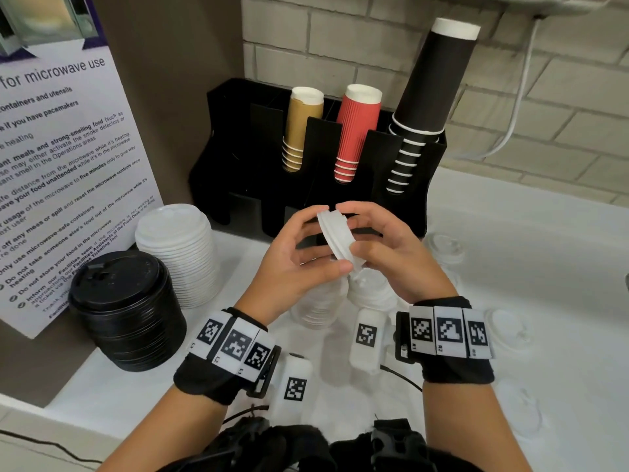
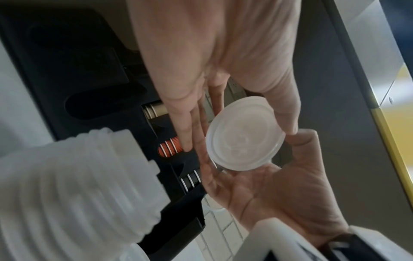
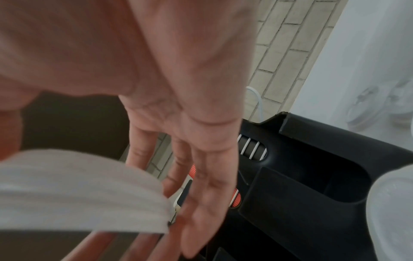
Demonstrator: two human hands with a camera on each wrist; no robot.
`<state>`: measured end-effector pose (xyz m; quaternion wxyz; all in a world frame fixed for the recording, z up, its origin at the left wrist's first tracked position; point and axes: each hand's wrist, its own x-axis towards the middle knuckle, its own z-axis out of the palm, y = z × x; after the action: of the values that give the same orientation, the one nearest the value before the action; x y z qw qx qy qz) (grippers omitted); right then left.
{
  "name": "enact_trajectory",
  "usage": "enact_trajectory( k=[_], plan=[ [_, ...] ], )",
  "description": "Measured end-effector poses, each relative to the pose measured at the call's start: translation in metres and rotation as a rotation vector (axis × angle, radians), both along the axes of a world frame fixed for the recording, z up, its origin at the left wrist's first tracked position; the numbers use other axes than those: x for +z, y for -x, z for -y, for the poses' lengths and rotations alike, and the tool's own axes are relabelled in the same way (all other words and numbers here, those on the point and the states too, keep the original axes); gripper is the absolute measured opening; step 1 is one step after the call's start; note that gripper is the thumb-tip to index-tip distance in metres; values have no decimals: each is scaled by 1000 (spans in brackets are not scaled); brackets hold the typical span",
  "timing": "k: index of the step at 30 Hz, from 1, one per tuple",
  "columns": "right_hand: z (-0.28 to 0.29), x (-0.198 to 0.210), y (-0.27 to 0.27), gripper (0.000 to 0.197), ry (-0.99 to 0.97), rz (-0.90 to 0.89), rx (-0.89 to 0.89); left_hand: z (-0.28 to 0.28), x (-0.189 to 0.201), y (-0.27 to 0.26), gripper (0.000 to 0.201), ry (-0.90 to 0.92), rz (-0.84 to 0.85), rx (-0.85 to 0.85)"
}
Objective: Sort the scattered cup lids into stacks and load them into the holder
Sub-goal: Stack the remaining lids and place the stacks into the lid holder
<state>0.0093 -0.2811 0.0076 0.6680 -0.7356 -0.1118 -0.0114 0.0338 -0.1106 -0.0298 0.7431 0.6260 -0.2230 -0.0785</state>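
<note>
In the head view both hands hold a small stack of clear lids (image 1: 337,238) on edge, in the air in front of the black holder (image 1: 238,137). My left hand (image 1: 320,243) grips it from the left, thumb on the lower rim and fingers behind. From the right, my right hand (image 1: 354,229) grips it with fingers curled over the top and thumb below. The left wrist view shows the round face of the clear lids (image 2: 243,136) between the two thumbs. Two short stacks of clear lids (image 1: 316,308) stand on the counter under my hands.
A white lid stack (image 1: 177,253) and a black lid stack (image 1: 126,311) stand at the left by a notice board (image 1: 51,165). The holder's upper slots carry tan, red and black cups (image 1: 422,97). Loose clear lids (image 1: 507,325) lie scattered on the white counter at the right.
</note>
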Motion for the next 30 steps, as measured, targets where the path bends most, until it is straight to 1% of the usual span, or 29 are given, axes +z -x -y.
enact_trajectory(
  k=[4,7,9,11,13,14,15,17,20,26,28,30],
  plan=[
    [0,2,2,54,31,-13,-8,1,-2,-1,82,-20,25,-22],
    [2,0,2,54,105,-33,-40,-1,-5,-5,83,-135,109,-5],
    [2,-4,1,52,210,-31,-73,-5,-6,-7,84,-281,168,21],
    [0,-10,0,53,330,-19,-112,-11,-8,-11,102,-499,182,22],
    [-5,-17,-1,55,440,-13,-142,-15,-12,-15,120,-742,177,-28],
    [-7,-21,-1,56,497,-12,-151,-17,-15,-16,123,-825,163,-50],
    [-10,-24,-1,58,544,-8,-156,-18,-18,-17,125,-868,145,-64],
    [-14,-29,-3,62,583,8,-153,-19,-23,-18,124,-879,111,-77],
    [-18,-33,-7,64,640,25,-120,-18,-27,-17,123,-853,79,-51],
    [-19,-39,-9,62,705,-24,-91,-20,-29,-17,115,-802,53,-15],
    [-19,-40,-9,61,705,-35,-86,-20,-29,-16,107,-804,54,-12],
    [-19,-41,-9,61,695,-40,-80,-19,-29,-15,91,-794,61,-10]
  ],
)
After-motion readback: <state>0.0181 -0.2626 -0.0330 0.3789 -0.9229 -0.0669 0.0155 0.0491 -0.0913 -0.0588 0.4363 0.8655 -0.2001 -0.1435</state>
